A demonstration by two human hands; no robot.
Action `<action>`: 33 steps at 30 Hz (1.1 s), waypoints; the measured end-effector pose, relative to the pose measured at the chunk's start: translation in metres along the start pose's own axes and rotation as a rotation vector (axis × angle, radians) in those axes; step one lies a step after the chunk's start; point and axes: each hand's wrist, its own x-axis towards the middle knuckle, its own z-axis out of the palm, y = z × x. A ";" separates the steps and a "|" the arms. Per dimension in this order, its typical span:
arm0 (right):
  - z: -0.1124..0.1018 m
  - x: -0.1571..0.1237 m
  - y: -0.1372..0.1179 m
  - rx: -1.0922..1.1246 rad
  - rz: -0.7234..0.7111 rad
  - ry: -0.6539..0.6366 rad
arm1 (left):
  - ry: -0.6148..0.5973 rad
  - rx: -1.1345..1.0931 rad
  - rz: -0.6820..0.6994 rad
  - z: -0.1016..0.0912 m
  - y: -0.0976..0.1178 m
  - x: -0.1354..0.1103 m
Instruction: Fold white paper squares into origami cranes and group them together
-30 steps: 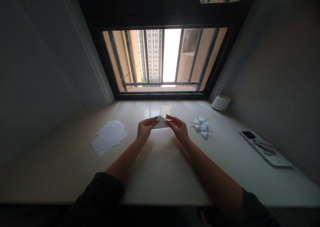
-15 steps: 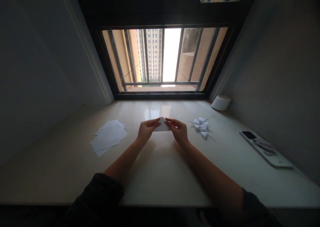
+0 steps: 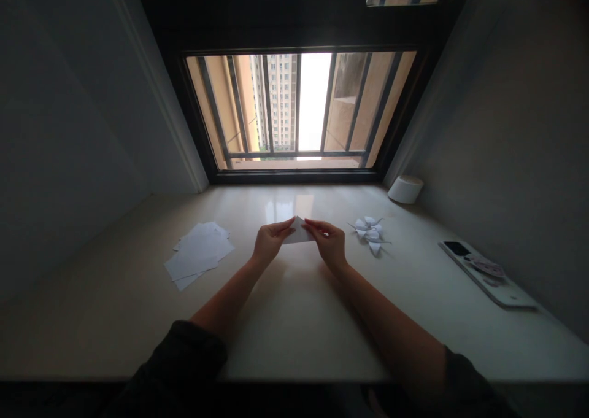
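A small folded sheet of paper [image 3: 298, 234] with a pointed top is held up between both hands, above the pale sill. My left hand [image 3: 270, 239] pinches its left side near the peak, thumb and fingers together. On the opposite side, my right hand [image 3: 329, 240] pinches it the same way. The fingers cover parts of both slanted edges. To the right of my right hand lies a little cluster of folded paper pieces [image 3: 369, 229] with thin pointed ends. A loose stack of white paper sheets [image 3: 200, 252] is spread left of my left hand.
At the right lies a phone [image 3: 488, 275], back up, with a round grip on it. A white cylindrical object [image 3: 405, 189] stands in the far right corner. A dark-framed window [image 3: 294, 177] with bars closes off the back. The sill's front edge [image 3: 294, 379] runs below my forearms.
Both hands keep their pinch on the folded paper with hardly any movement. The whole view has shifted very slightly.
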 end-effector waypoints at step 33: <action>0.013 -0.005 0.007 0.206 0.333 -0.237 | 0.236 -0.380 -0.198 0.009 0.000 -0.002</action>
